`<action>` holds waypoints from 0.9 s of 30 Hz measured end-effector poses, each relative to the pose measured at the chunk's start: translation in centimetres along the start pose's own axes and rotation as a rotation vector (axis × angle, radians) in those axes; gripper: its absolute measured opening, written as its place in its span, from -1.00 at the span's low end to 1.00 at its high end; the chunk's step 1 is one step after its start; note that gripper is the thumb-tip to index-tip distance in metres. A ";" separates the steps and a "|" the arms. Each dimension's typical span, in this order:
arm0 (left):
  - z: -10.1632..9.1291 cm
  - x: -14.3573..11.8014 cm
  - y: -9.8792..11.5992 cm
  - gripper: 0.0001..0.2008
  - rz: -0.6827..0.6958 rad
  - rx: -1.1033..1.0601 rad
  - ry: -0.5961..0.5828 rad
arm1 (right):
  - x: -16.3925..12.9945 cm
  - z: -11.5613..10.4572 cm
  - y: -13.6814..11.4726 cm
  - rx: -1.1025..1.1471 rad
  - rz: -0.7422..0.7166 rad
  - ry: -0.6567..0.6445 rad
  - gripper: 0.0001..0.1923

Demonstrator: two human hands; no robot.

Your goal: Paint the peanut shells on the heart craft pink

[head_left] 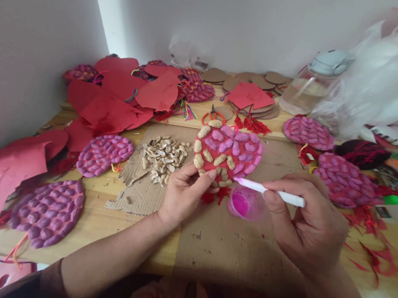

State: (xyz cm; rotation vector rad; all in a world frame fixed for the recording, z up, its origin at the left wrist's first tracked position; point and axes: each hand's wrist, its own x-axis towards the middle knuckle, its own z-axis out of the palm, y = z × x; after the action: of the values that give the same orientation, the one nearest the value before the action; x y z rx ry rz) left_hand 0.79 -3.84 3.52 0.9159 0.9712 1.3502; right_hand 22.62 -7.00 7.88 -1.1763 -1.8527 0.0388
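My left hand (pixel 183 194) grips the lower left edge of a red disc (pixel 227 152) covered with peanut shells, some painted pink and some bare. It holds the disc tilted up above the table. My right hand (pixel 308 222) holds a white brush (pixel 271 191) whose tip touches the disc's lower right edge. Just below the brush tip sits a small cup of pink paint (pixel 246 203).
A pile of bare peanut shells (pixel 163 157) lies on torn cardboard (pixel 139 190). Finished pink shell discs (pixel 104 155) (pixel 46 211) (pixel 345 181) (pixel 308 132), red paper pieces (pixel 116 100), cardboard rounds (pixel 255 80), scissors (pixel 212 113), a clear jar (pixel 313 84) and white plastic bags (pixel 389 93) crowd the wooden table (pixel 249 258).
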 end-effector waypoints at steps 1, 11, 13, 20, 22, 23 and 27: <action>0.0 0.0 0.0 -0.72 -0.001 -0.001 0.001 | 0.0 0.0 0.0 -0.004 -0.007 0.013 -0.73; 0.2 -0.1 0.3 -0.69 0.018 0.030 0.005 | 0.2 0.2 0.1 -0.039 -0.067 -0.010 -0.72; 0.2 -0.1 0.3 -0.70 0.016 0.026 0.003 | 0.2 0.1 0.1 -0.040 -0.070 0.005 -0.73; 0.1 -0.1 0.2 -0.68 0.019 0.031 0.003 | 0.1 0.2 0.2 -0.071 -0.090 -0.007 -0.76; 0.1 -0.1 0.2 -0.68 0.010 0.028 0.003 | 0.2 0.2 0.1 -0.077 -0.085 0.021 -0.77; 0.1 -0.1 0.2 -0.68 0.008 0.024 0.005 | 0.2 0.2 0.1 -0.071 -0.079 0.025 -0.77; 0.1 0.0 0.1 -0.70 0.017 0.011 0.009 | 0.2 0.3 0.0 -0.058 -0.104 -0.015 -0.78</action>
State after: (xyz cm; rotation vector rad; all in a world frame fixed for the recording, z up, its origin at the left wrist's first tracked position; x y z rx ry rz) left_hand 0.90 -3.88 3.65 0.9288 0.9806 1.3657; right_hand 22.42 -6.73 7.79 -1.1198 -1.9372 -0.0658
